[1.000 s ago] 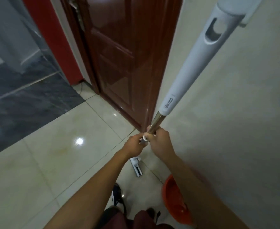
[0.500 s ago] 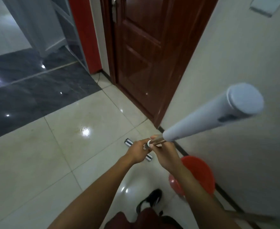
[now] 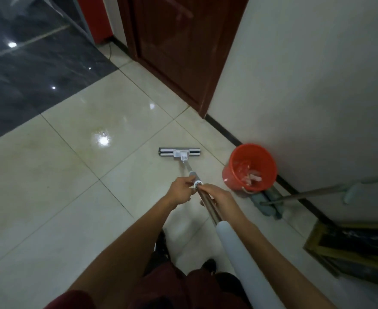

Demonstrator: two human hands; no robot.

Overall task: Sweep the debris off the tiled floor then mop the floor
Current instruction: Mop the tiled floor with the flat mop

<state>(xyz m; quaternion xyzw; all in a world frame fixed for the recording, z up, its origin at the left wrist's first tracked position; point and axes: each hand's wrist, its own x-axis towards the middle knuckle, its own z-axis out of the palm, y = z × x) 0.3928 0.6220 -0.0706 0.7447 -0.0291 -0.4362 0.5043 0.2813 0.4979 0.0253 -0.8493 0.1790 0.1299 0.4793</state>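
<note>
A flat mop lies with its white and silver head (image 3: 179, 152) on the cream floor tiles (image 3: 76, 166), ahead of me. Its metal pole (image 3: 209, 206) runs back toward me and ends in a thick white grip (image 3: 239, 259). My left hand (image 3: 182, 189) pinches the white collar on the pole. My right hand (image 3: 220, 198) is closed around the pole just behind the collar. An orange bucket (image 3: 234, 172) with water and a cloth in it stands by the wall, right of the mop head.
A dark wooden door (image 3: 179, 47) is ahead and a white wall (image 3: 317, 85) on the right. A second mop (image 3: 272, 202) rests on the floor against the wall behind the bucket. A framed box (image 3: 350, 246) sits at right. Dark tiles (image 3: 27, 70) lie far left.
The mop has swung down from upright to a low slant, and its head now rests flat on the tiles. The view has tilted down toward the floor and bucket.
</note>
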